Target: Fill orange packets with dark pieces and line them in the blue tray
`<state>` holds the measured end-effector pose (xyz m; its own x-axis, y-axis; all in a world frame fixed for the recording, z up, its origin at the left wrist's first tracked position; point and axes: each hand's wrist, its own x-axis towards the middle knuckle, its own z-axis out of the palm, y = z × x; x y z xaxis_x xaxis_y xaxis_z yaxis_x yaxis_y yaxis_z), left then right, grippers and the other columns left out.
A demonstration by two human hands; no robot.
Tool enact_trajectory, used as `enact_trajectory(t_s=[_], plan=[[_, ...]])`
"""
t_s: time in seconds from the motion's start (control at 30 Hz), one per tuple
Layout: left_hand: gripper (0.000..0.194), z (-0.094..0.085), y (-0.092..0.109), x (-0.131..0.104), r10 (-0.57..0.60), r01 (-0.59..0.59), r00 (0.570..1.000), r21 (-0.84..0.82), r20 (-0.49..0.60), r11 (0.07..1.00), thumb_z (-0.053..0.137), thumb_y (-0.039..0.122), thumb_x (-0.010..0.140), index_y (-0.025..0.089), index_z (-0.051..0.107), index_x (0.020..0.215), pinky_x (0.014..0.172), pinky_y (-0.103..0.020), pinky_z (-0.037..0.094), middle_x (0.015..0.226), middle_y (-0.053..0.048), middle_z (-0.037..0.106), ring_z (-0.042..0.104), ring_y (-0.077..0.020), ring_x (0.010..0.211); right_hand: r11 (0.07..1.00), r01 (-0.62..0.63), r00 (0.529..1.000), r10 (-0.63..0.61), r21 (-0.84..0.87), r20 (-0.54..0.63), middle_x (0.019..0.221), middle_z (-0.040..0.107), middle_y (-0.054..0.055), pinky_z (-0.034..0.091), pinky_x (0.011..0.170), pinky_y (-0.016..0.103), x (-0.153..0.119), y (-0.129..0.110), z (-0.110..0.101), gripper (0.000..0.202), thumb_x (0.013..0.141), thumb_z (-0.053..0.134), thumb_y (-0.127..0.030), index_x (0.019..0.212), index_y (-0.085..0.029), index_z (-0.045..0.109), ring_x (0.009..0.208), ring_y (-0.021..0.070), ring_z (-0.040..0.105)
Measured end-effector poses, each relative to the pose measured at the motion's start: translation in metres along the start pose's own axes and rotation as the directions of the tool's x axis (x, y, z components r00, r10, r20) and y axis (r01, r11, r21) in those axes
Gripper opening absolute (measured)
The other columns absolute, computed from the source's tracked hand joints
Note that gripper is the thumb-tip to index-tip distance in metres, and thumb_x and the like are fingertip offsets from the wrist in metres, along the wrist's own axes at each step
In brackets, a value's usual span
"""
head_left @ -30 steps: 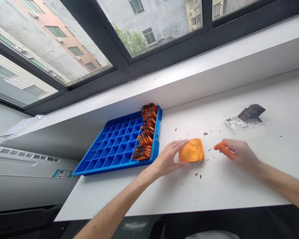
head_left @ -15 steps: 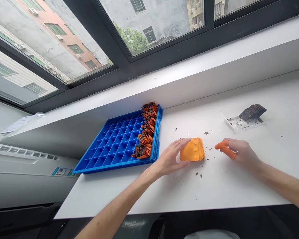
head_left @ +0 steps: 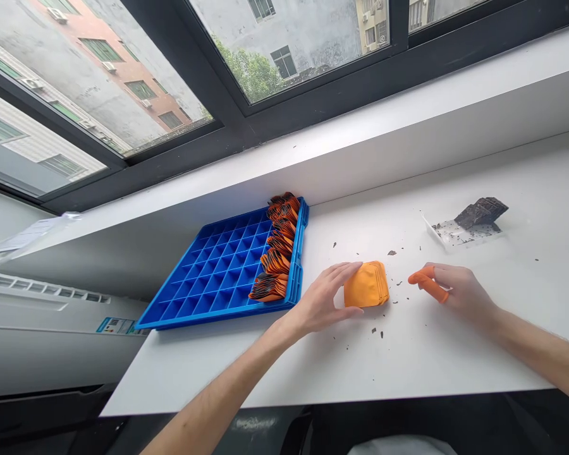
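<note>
An orange stack of flat square pieces (head_left: 367, 285) lies on the white table. My left hand (head_left: 326, 298) is round its left side, thumb along the near edge and fingers at the far edge. To the right of the stack, my right hand (head_left: 455, 287) rests near the table with orange covers on two fingertips; its fingers are bent together, and whether anything is between them is too small to make out. Further left stands a blue divided tray (head_left: 218, 265), its right column filled with orange and black bundles (head_left: 269, 287).
Dark flat pieces (head_left: 481, 213) lie on a clear plastic sheet or bag (head_left: 448, 234) at the back right. Dark crumbs are scattered around the orange stack. A white ledge (head_left: 360, 133) and window frames rise behind the table (head_left: 284, 385).
The view has shifted very slightly. Both hands and the orange stack look almost the same as before.
</note>
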<state>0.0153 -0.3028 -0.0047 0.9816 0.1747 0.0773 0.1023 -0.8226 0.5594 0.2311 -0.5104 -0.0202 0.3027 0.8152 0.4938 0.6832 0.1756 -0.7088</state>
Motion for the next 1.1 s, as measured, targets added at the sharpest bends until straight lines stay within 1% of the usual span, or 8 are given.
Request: enact_trajectory(t_s=[0.17, 0.3, 0.43, 0.57, 0.8, 0.93, 1.03, 1.1], plan=[[0.082, 0.0026, -0.0011, -0.0003, 0.0, 0.0, 1.0, 0.01, 0.0, 1.0, 0.075, 0.029, 0.085, 0.034, 0.031, 0.153, 0.113, -0.054, 0.045, 0.152, -0.009, 0.05, 0.05, -0.0316, 0.137, 1.0, 0.01, 1.0, -0.01, 0.0, 0.004, 0.069, 0.064, 0.0, 0.039, 0.049, 0.027, 0.0005, -0.0003, -0.001, 0.04, 0.107, 0.046, -0.038, 0.078, -0.022, 0.068, 0.056, 0.012, 0.057], [0.084, 0.0023, -0.0048, -0.0017, -0.018, 0.018, 1.0, -0.026, -0.017, 1.0, 0.076, 0.033, 0.085, 0.035, 0.029, 0.155, 0.111, -0.052, 0.047, 0.151, -0.009, 0.05, 0.051, -0.0313, 0.136, 1.0, 0.014, 1.0, -0.014, -0.006, -0.002, 0.069, 0.064, 0.0, 0.039, 0.049, 0.026, 0.0012, -0.0019, -0.0011, 0.038, 0.107, 0.047, -0.036, 0.079, -0.021, 0.068, 0.057, 0.0112, 0.056], [0.086, 0.0043, -0.0056, -0.0009, -0.017, 0.017, 1.0, -0.013, -0.002, 1.0, 0.081, 0.038, 0.081, 0.036, 0.033, 0.153, 0.113, -0.056, 0.044, 0.151, -0.008, 0.051, 0.049, -0.0323, 0.137, 1.0, 0.018, 1.0, -0.018, -0.013, -0.011, 0.07, 0.065, -0.001, 0.039, 0.048, 0.026, 0.0008, -0.0019, -0.0001, 0.037, 0.107, 0.047, -0.035, 0.082, -0.022, 0.07, 0.055, 0.0106, 0.056], [0.085, 0.0064, -0.0038, -0.0001, 0.006, -0.007, 1.0, 0.015, 0.018, 1.0, 0.082, 0.035, 0.081, 0.035, 0.034, 0.152, 0.113, -0.057, 0.043, 0.151, -0.008, 0.052, 0.049, -0.0333, 0.137, 1.0, 0.022, 1.0, -0.023, -0.016, -0.018, 0.072, 0.067, -0.001, 0.038, 0.047, 0.026, -0.0006, 0.0001, 0.0003, 0.035, 0.107, 0.049, -0.032, 0.081, -0.022, 0.07, 0.055, 0.0103, 0.057], [0.083, 0.003, -0.0058, -0.0017, -0.036, 0.036, 0.999, -0.013, 0.003, 0.999, 0.08, 0.034, 0.082, 0.034, 0.036, 0.152, 0.113, -0.054, 0.043, 0.154, -0.008, 0.048, 0.047, -0.0332, 0.139, 0.999, 0.03, 0.999, -0.03, -0.02, -0.022, 0.072, 0.066, -0.002, 0.037, 0.046, 0.026, -0.0011, -0.0006, -0.0001, 0.032, 0.106, 0.049, -0.029, 0.083, -0.022, 0.07, 0.053, 0.0098, 0.055], [0.078, 0.0007, -0.0044, -0.0019, -0.006, 0.006, 1.0, -0.031, -0.002, 1.0, 0.076, 0.035, 0.085, 0.032, 0.036, 0.152, 0.112, -0.055, 0.044, 0.152, -0.009, 0.05, 0.049, -0.0331, 0.137, 0.999, 0.035, 0.999, -0.036, -0.026, -0.026, 0.072, 0.066, -0.002, 0.039, 0.047, 0.025, 0.0002, -0.002, 0.0001, 0.031, 0.106, 0.05, -0.028, 0.083, -0.022, 0.07, 0.055, 0.0098, 0.055], [0.075, 0.0009, -0.0034, -0.0019, 0.032, -0.032, 0.999, -0.051, -0.004, 0.998, 0.071, 0.033, 0.089, 0.032, 0.034, 0.153, 0.113, -0.055, 0.044, 0.152, -0.009, 0.05, 0.049, -0.0319, 0.136, 0.999, 0.041, 0.999, -0.042, -0.031, -0.021, 0.071, 0.065, -0.002, 0.037, 0.046, 0.025, 0.0003, -0.0014, -0.0003, 0.033, 0.106, 0.049, -0.028, 0.081, -0.022, 0.069, 0.053, 0.0098, 0.054], [0.074, 0.0021, -0.0037, -0.0017, 0.036, -0.037, 0.999, -0.048, -0.017, 0.998, 0.069, 0.031, 0.089, 0.032, 0.033, 0.154, 0.112, -0.054, 0.046, 0.151, -0.01, 0.051, 0.051, -0.0313, 0.135, 0.998, 0.05, 0.999, -0.051, -0.033, -0.015, 0.07, 0.065, -0.001, 0.036, 0.045, 0.026, 0.0001, -0.0001, -0.0009, 0.034, 0.106, 0.049, -0.03, 0.079, -0.022, 0.068, 0.051, 0.0096, 0.052]])
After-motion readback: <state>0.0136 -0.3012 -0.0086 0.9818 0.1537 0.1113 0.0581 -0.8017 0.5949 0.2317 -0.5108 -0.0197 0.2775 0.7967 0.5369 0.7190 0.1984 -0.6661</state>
